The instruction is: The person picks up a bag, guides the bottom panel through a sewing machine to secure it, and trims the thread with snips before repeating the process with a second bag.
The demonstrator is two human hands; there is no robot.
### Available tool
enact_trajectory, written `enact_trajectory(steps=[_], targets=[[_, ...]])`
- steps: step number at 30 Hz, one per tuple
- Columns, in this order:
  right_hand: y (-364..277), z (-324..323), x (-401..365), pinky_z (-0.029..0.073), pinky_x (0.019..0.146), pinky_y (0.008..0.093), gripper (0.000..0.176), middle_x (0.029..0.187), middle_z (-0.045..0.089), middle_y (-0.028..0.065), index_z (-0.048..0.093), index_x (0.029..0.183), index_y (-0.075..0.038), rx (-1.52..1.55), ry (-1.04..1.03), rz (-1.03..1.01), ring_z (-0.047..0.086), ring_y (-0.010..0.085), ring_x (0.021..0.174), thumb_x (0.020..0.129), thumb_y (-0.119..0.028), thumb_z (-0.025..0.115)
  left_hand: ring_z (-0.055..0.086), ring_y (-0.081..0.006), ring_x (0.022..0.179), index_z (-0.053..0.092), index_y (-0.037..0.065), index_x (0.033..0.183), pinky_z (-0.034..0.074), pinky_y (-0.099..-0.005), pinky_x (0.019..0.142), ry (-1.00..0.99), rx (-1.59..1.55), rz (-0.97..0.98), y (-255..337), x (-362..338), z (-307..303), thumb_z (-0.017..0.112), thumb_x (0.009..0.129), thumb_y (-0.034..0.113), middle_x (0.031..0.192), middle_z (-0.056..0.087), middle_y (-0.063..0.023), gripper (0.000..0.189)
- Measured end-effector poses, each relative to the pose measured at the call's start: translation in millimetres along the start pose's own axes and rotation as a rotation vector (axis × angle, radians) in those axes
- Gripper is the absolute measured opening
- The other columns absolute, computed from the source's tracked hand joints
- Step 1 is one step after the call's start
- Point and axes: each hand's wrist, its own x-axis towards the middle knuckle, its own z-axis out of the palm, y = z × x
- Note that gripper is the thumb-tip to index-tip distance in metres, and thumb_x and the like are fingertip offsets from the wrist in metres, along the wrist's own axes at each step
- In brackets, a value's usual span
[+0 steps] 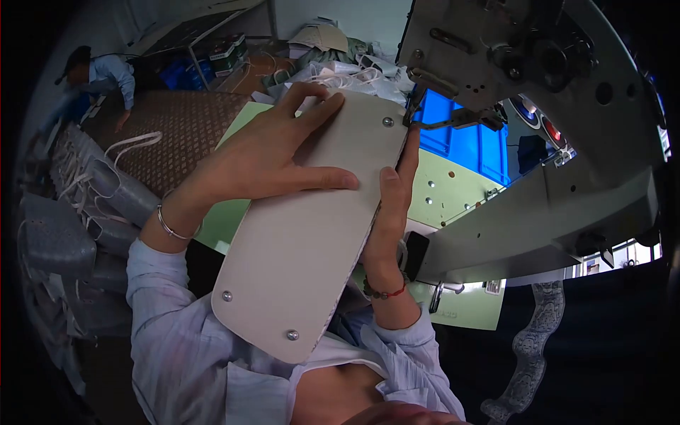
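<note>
A pale, round-cornered bag base point(297, 234) with small metal feet near its corners slants across the middle of the head view. My left hand point(283, 145) lies on its upper face, thumb and fingers spread. Along the right edge, my right hand point(393, 202) grips the base with the thumb on top; its other fingers are partly hidden. The upper right edge meets the needle area point(412, 117) of a sewing machine point(496, 49). A patterned rim shows along the lower right edge, and whatever lies beneath the base is hidden.
The machine's grey arm point(545, 219) takes up the right side. Behind it are a light green table point(453, 177) and a blue bin point(460, 142). Grey bag pieces point(57, 234) are heaped at left. Another person point(106, 78) works beyond a brown patterned surface point(170, 134). Patterned trim point(535, 340) hangs at lower right.
</note>
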Motion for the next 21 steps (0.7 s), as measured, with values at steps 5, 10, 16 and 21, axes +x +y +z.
enact_trajectory(steps=[5,10,16,21], targets=[[-4,5,0,0.03,0.109,0.0331,0.064,0.143,0.04,0.0138,0.029,0.149,0.001,-0.026,0.069,-0.036,0.04,0.0204,0.127,0.094,-0.025,0.05,0.036,-0.041,0.139,0.035,0.004,0.149,0.038,-0.0487,0.108,0.226,-0.944,0.163,-29,-57,31,0.079,0.062,0.069,0.151,0.029,-0.0272,0.117],[-4,7,4,0.028,0.111,0.0339,0.065,0.146,0.036,0.0142,0.027,0.15,0.001,-0.036,0.117,-0.041,0.036,0.0219,0.13,0.095,-0.028,0.047,0.027,-0.0367,0.144,0.024,0.011,0.154,0.025,-0.0518,0.116,0.466,-1.305,0.516,27,-128,77,0.067,0.075,0.071,0.159,0.015,-0.0234,0.109],[-6,6,1,0.025,0.113,0.0348,0.067,0.15,0.031,0.0147,0.024,0.151,0.0,-0.061,0.118,-0.013,0.032,0.0238,0.135,0.096,-0.031,0.044,0.053,-0.0333,0.126,0.039,0.01,0.147,0.048,-0.0528,0.097,0.531,-2.525,-0.557,37,-168,115,0.049,0.091,0.059,0.145,0.047,-0.0168,0.076],[-8,3,-1,0.023,0.115,0.0355,0.068,0.154,0.027,0.0152,0.021,0.153,0.0,-0.062,0.128,-0.005,0.029,0.0253,0.139,0.097,-0.034,0.041,0.038,-0.03,0.136,0.031,0.011,0.151,0.032,-0.0461,0.11,0.406,-2.418,-0.527,23,-178,123,0.043,0.092,0.035,0.151,0.035,-0.0135,0.065]])
